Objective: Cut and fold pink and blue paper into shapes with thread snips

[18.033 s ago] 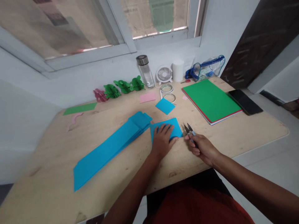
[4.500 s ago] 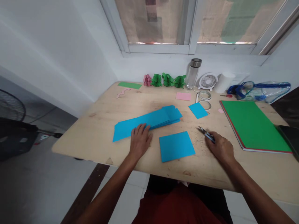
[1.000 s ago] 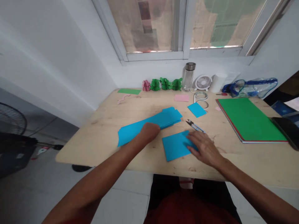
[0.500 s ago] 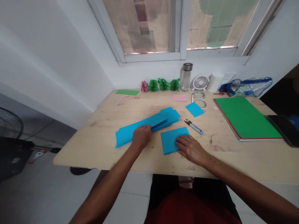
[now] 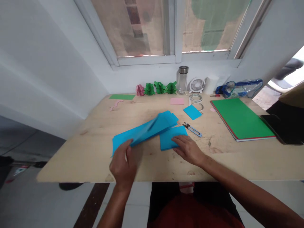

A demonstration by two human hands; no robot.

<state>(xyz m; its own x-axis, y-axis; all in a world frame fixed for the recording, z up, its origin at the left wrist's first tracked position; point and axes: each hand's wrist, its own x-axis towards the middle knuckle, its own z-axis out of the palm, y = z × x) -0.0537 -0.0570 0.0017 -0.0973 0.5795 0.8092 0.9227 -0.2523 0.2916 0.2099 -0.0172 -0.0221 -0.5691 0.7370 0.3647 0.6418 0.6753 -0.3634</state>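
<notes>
My left hand (image 5: 123, 163) pinches the near edge of a blue paper strip (image 5: 142, 134), whose lifted part is smeared by motion. Under it, more blue strips lie in an uneven stack (image 5: 166, 122), slanting up to the right. My right hand (image 5: 188, 148) is closed on the right side of a small stack of blue paper squares (image 5: 167, 139), fingers on top and thumb by the near edge. The squares' upper left part meets the strips. Just beyond my right hand lie blue-handled thread snips (image 5: 193, 129). A separate blue paper piece (image 5: 192, 112) lies farther back.
Green and pink folded-paper shapes (image 5: 159, 88) line the wall beside a glass bottle (image 5: 182, 80) and a small fan (image 5: 197, 85). Tape rolls (image 5: 196, 102) lie before the fan. At right are green sheets (image 5: 242, 118), a phone (image 5: 280, 129) and a clear pouch (image 5: 248, 87).
My left hand has drawn back toward me and left, lifting the edge of a blue strip. The squares under my right hand have slid slightly toward the strips. The view has turned a little.
</notes>
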